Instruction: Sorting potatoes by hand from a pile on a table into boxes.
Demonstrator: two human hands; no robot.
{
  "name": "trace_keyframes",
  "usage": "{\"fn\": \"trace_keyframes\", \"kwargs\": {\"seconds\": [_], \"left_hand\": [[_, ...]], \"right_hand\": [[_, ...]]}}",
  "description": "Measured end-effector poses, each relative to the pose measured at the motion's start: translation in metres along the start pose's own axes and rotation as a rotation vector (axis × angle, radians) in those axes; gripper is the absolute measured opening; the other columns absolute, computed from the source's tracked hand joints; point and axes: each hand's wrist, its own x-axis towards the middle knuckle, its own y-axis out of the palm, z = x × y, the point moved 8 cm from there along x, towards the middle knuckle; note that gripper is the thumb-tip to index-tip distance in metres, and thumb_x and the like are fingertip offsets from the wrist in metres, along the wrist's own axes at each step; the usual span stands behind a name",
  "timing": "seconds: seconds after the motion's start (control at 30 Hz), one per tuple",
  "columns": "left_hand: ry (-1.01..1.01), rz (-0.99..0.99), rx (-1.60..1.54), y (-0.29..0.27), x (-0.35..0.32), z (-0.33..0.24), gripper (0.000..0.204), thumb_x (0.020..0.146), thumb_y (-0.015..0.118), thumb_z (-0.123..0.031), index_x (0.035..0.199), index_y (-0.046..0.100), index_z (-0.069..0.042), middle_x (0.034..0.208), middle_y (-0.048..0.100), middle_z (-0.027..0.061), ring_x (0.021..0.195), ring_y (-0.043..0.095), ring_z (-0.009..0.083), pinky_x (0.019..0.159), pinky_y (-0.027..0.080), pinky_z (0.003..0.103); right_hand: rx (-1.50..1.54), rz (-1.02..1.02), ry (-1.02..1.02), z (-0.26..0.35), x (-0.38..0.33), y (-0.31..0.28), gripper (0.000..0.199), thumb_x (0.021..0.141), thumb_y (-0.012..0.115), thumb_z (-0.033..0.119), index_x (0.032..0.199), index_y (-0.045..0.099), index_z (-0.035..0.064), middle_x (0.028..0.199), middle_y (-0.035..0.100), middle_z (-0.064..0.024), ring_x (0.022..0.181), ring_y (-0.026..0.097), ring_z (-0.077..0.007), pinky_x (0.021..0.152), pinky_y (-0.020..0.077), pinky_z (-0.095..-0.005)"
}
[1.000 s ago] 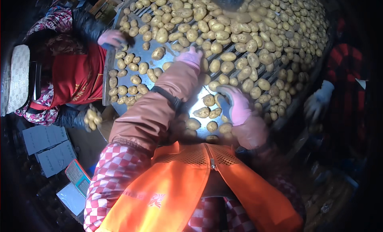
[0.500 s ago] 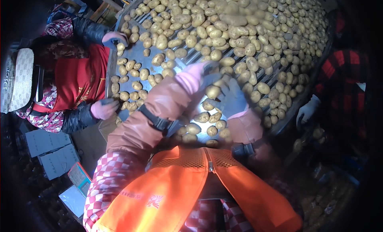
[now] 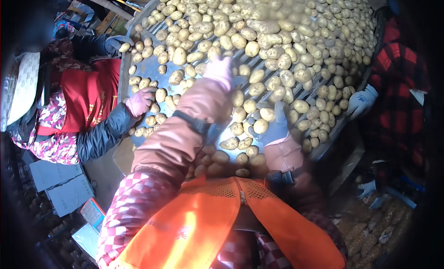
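Our left hand (image 3: 218,71) flat and released among potatoes (image 3: 259,37) mid sorting table (image 3: 150,68), our right hand (image 3: 273,128) grasping a potato (image 3: 261,126) near its near edge, grey rectangular boxes (image 3: 60,185) beyond its left edge

Sorting tabletop (image 3: 152,70): placed ahead, covered by potatoes (image 3: 277,28).
Left hand (image 3: 218,70): stretched far forward over the potatoes.
Right hand (image 3: 273,128): kept nearer, right of the left hand, a potato (image 3: 260,126) in it.
Co-workers' hands: one (image 3: 140,101) at the left edge, one (image 3: 360,102) at the right edge.
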Motion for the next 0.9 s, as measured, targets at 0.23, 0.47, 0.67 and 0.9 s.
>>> {"fn": "trace_keyframes", "kwargs": {"seconds": [0.23, 0.47, 0.67, 0.9], "left_hand": [[-0.056, -0.038, -0.544, -0.041, -0.067, 0.036, 0.027, 0.098, 0.070, -0.029, 0.110, 0.071, -0.005, 0.094, 0.071, 0.0135, 0.085, 0.070, 0.0265, 0.074, 0.057, 0.040], [0.265, -0.036, -0.426, -0.046, -0.045, -0.038, 0.035, 0.095, 0.067, -0.031, 0.125, 0.069, -0.013, 0.113, 0.070, 0.0177, 0.108, 0.067, 0.0318, 0.095, 0.052, 0.044], [0.813, 0.074, 0.378, 0.024, -0.052, -0.037, 0.058, 0.089, 0.068, -0.058, 0.139, 0.059, -0.030, 0.161, 0.038, 0.0114, 0.147, 0.038, 0.0362, 0.118, 0.024, 0.067], [-0.123, -0.443, 0.143, -0.008, -0.033, 0.004, 0.051, 0.087, 0.072, -0.035, 0.135, 0.062, -0.019, 0.143, 0.058, 0.0098, 0.138, 0.047, 0.0342, 0.110, 0.034, 0.067]], "right_hand": [[0.056, 0.459, 0.047, -0.013, 0.004, 0.044, 0.067, 0.099, 0.056, 0.053, 0.152, 0.047, 0.0129, 0.156, 0.045, -0.0197, 0.141, 0.044, -0.0426, 0.095, 0.0528, -0.0591], [0.286, 0.701, 0.068, -0.014, -0.003, 0.057, 0.072, 0.101, 0.049, 0.058, 0.157, 0.040, 0.0138, 0.160, 0.039, -0.0141, 0.145, 0.040, -0.0357, 0.117, 0.0362, -0.0585], [-0.011, 0.411, -0.093, -0.001, -0.044, -0.025, 0.069, 0.102, 0.043, 0.058, 0.157, 0.038, 0.0159, 0.161, 0.039, -0.0084, 0.144, 0.040, -0.0268, 0.120, 0.0311, -0.0535], [-1.509, 0.168, -1.145, 0.031, -0.130, -0.078, 0.066, 0.104, 0.036, 0.057, 0.158, 0.036, 0.0183, 0.162, 0.038, -0.0016, 0.142, 0.040, -0.0187, 0.123, 0.0265, -0.0467]]}}
